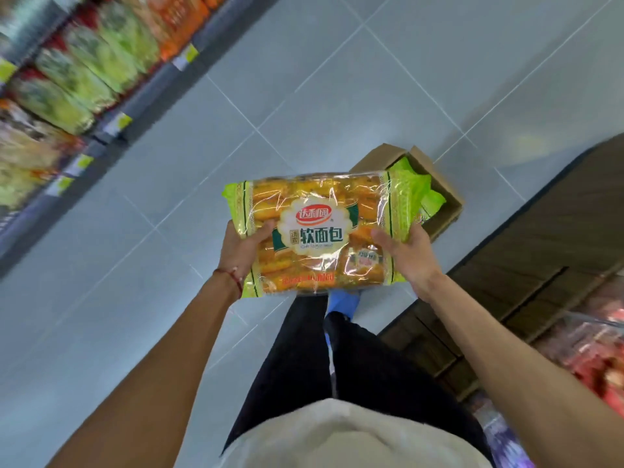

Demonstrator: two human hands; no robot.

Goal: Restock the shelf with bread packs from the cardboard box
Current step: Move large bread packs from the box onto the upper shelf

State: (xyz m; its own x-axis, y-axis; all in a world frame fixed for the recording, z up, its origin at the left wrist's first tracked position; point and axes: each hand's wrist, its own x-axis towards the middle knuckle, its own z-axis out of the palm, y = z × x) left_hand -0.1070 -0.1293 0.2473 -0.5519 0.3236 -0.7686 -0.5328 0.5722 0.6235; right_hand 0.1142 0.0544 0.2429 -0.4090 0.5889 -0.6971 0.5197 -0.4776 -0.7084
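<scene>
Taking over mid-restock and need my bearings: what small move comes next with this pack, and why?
Probably turn left and carry the bread pack toward the shelf. The left hand and right hand grip its ends, it is out of the cardboard box, and similar green packs line that shelf.

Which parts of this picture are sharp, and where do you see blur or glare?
Head view: the bread pack, held by the left hand and the right hand, is sharp, with white glare streaks on its film; the shelf packs at upper left are smeared by motion blur; the red goods at lower right are blurred too.
</scene>
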